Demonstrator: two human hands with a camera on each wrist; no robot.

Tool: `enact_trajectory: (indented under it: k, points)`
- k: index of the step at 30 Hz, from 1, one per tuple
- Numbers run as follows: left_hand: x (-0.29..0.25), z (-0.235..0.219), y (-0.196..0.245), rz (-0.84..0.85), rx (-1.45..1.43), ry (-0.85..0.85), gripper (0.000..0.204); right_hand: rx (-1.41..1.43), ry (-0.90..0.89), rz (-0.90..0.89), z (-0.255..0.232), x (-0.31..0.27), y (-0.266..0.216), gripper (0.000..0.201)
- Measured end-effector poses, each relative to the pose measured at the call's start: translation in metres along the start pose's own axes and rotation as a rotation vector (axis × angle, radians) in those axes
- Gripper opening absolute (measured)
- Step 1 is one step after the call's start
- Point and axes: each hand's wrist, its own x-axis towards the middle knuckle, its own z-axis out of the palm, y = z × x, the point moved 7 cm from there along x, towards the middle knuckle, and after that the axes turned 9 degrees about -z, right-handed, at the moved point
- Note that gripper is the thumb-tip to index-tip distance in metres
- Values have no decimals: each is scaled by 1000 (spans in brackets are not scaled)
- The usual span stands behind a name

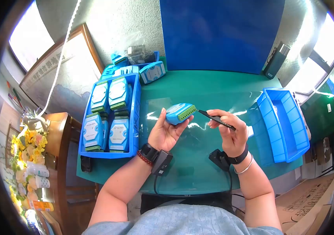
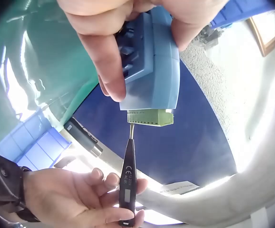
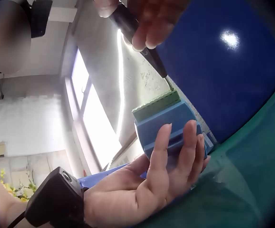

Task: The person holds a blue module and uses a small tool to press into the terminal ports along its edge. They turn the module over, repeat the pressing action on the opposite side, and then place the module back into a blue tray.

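My left hand (image 1: pixel 163 133) grips a blue module with a white label (image 1: pixel 176 111), fingers on one side and thumb on the other. Along the module's end runs a green screw terminal block (image 2: pixel 149 117). In my right hand (image 1: pixel 234 137) I hold a black voltage tester screwdriver (image 1: pixel 222 121), pinched between thumb and fingers. Its slim body carries a small display window and a CE mark in the left wrist view. The metal tip meets the terminal block near one end, as the right wrist view (image 3: pixel 168 83) also shows. Both hands are raised over the green table.
On the left a blue bin (image 1: pixel 135 129) holds several similar modules. Behind it lie more blue parts (image 1: pixel 153 73). A blue bin (image 1: pixel 288 125) stands at the right, and a dark bottle (image 1: pixel 277 60) beyond. The green tabletop (image 1: pixel 198 172) has a clear sheet over it; a blue panel (image 1: pixel 221 35) rises at the back.
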Motion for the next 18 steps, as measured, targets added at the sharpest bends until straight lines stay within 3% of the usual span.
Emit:
enact_trajectory:
  k: [18]
  points:
    - [0,-1,0,-1,1,8,63,-17,-3,-9,0,0,-1,17]
